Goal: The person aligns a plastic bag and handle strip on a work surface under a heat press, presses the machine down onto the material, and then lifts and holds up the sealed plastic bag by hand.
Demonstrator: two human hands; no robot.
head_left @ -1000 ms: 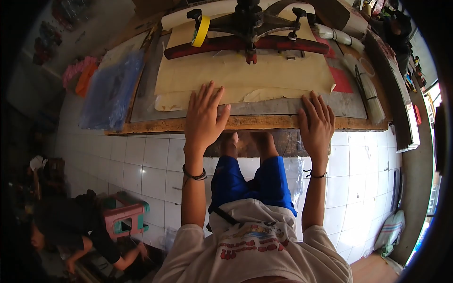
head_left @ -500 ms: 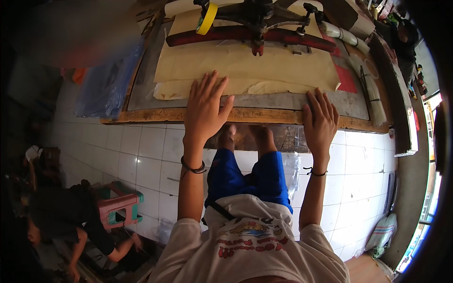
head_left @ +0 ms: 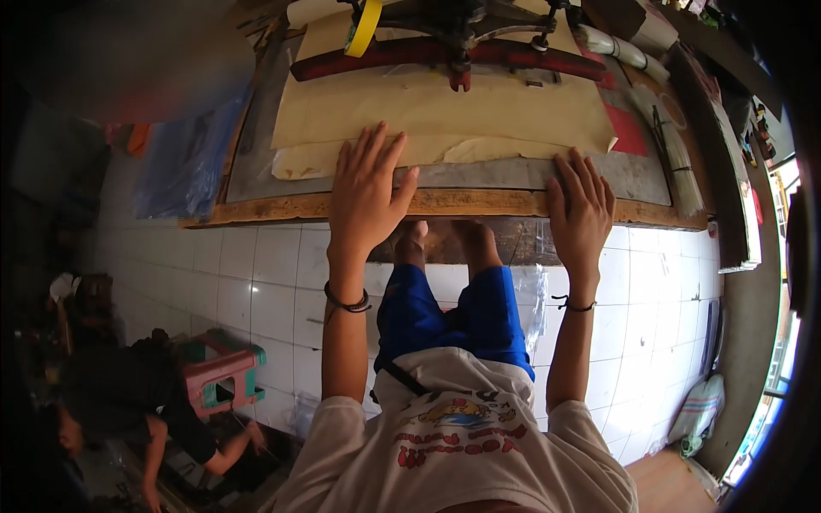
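My left hand (head_left: 366, 192) lies flat at the worktable's front edge (head_left: 479, 203), its fingertips on a tan paper sheet (head_left: 368, 120) and its thumb spread. At the right end of that edge rests my right hand (head_left: 581, 205), fingers stretched out beside the sheet's corner. Neither hand holds anything. Beyond them, a dark metal clamp frame with a curved red bar (head_left: 410, 53) stands over the paper. A roll of yellow tape (head_left: 364, 27) hangs on its left side. The sheet's near edge is wrinkled and torn.
Blue plastic sheets (head_left: 188, 158) hang at the table's left. Tied bundles of pale strips (head_left: 677, 162) lie on the right, next to a long stacked box (head_left: 727, 171). At the lower left, a person in black (head_left: 128, 385) bends near a pink and green stool (head_left: 224, 376).
The view has tilted and shifted slightly, so the table and clamp sit higher in the picture. A blurred shape has come in at the upper left. Both hands remain on the table edge.
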